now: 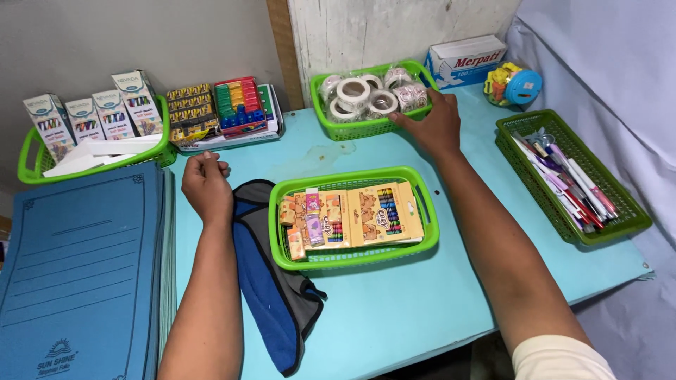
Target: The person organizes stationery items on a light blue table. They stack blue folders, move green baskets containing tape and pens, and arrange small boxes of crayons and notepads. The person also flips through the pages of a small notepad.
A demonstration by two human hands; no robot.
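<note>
- We are looking down at a light blue table [394,309] pushed against a pale wall, with a lilac cloth hanging along the right side.
- Our right hand [435,125] is reaching to the far edge of the table and resting on the near right rim of a green basket of tape rolls [345,130]. The fingers are lying flat along the rim, loosely spread; we cannot tell whether they are hooking it or only touching.
- That basket is lying with its long axis running left to right, and most of it is sitting to the left of the right hand and slightly farther away — the hand is meeting only its near right corner.
- Our left hand [206,184] is curled into a loose fist with nothing in it, resting on the table just beside a dark blue and grey cloth [271,288]. It is well apart from the tape basket, so the right hand is plainly the nearer one.
- Between our forearms is sitting a second green basket of crayon boxes [429,225], apart from both hands.
- At the left we are seeing a stack of blue folders [77,274], a green basket of small upright boxes [28,169] and trays of coloured clips [239,105].
- At the right a long green basket of pens [620,222] is lying near the table's edge, with a white carton [465,60] and a round container with a blue lid [521,86] behind it.
</note>
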